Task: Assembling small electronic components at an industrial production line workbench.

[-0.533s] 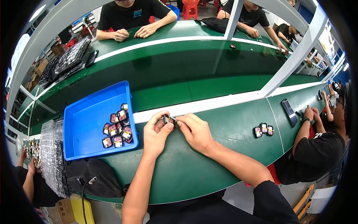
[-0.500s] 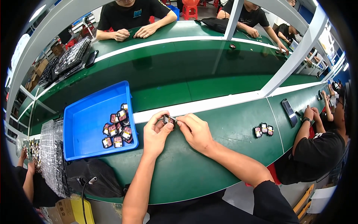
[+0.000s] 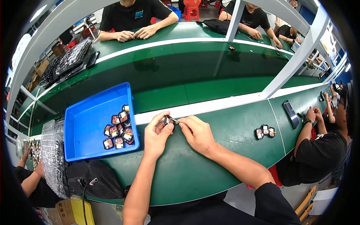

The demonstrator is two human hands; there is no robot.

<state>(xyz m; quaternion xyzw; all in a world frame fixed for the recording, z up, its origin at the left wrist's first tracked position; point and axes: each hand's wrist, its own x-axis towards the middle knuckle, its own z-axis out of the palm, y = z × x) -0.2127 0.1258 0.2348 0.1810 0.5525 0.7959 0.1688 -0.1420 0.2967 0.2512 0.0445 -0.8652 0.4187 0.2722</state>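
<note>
My left hand (image 3: 159, 134) is closed round a small black square electronic module (image 3: 167, 120), thumb on its near side. From the right, my right hand (image 3: 197, 135) pinches a thin metal tool (image 3: 176, 121) whose tip meets the module's edge. The tip itself is too small to make out. Both hands are just above the green table (image 3: 210, 165), near the white rail. Left of them is a blue tray (image 3: 84, 152) holding several similar black modules (image 3: 119, 127) with pink and white faces. To the right, 3 more modules (image 3: 265, 130) lie together on the table.
A black mesh bag (image 3: 93, 180) and bubble wrap (image 3: 52, 157) lie near the tray. Beyond the white rail (image 3: 202, 107) runs a green belt carrying a module (image 3: 231, 47). A grey post (image 3: 290, 56) rises at right. Co-workers sit opposite and on both sides; a phone (image 3: 290, 113) lies far right.
My hands hold nearly the same pose, with the module tilted slightly. On the belt, small modules have shifted a little left. A co-worker at the far right has drawn a hand back from the belt.
</note>
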